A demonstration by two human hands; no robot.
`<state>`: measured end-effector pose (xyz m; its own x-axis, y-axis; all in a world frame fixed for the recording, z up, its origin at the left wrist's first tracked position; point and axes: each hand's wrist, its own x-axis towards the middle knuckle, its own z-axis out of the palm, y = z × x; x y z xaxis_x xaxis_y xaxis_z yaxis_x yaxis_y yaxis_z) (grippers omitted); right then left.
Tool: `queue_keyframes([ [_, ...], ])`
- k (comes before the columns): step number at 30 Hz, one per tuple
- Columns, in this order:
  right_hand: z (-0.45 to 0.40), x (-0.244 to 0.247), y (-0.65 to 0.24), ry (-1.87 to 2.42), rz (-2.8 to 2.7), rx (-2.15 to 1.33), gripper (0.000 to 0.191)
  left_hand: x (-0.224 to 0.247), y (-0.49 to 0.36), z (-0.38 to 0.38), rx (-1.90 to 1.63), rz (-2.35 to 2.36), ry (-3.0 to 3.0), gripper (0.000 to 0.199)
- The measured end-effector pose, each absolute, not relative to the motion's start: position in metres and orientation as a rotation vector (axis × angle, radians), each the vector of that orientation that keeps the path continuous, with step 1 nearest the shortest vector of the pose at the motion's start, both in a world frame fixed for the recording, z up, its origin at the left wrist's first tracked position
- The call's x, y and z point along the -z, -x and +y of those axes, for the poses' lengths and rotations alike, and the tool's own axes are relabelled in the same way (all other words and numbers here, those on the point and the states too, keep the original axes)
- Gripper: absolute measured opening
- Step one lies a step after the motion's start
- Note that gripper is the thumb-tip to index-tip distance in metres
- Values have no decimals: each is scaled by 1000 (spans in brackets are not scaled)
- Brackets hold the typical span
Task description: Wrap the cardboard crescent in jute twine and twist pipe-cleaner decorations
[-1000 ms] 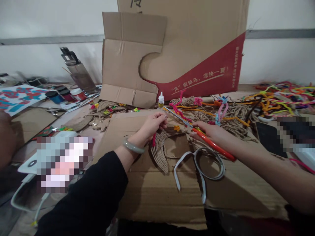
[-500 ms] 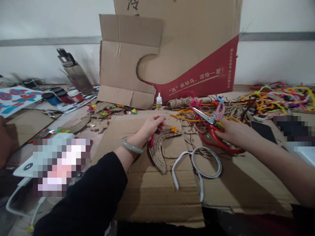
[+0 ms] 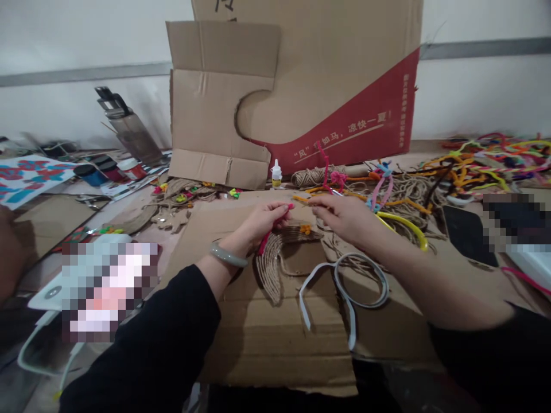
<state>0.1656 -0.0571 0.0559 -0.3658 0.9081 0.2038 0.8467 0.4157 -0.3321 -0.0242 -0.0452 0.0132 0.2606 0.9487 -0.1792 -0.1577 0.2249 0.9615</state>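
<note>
My left hand [image 3: 271,221], a pale bangle on its wrist, is closed on a pink pipe cleaner [image 3: 263,244]; a pink end shows at its fingertips. Just below lies a crescent of coiled jute cord [image 3: 272,269] on cardboard, with a small orange knot [image 3: 305,229] near its right tip. My right hand [image 3: 333,209] is to the right of the left one, its fingers curled together. What they pinch, if anything, I cannot make out. Beyond it a pink stem sticks up, and under its wrist a yellow scissor handle [image 3: 408,226] shows.
White double-sided tape [image 3: 361,281] lies on the cardboard sheet [image 3: 275,344]. A small glue bottle [image 3: 276,174] and a jute roll [image 3: 316,176] stand behind. Coloured pipe cleaners [image 3: 495,166] heap at the right, near a dark phone [image 3: 469,235]. Paint jars [image 3: 107,169] and a bottle [image 3: 138,137] are left.
My right hand has let go of the scissors and moved left towards my left hand. More pink shows at the left fingertips, and a pink stem now rises behind the right hand.
</note>
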Motion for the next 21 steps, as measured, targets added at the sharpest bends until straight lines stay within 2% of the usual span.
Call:
queue_keyframes([
  [6,-37,-28,-138,1320,-2173,-574,26,-12,25,-44,-947,963,-1117,7],
  [21,-14,-22,-178,1395,-1627,-725,20,-15,26,-41,-862,1143,-1086,12],
])
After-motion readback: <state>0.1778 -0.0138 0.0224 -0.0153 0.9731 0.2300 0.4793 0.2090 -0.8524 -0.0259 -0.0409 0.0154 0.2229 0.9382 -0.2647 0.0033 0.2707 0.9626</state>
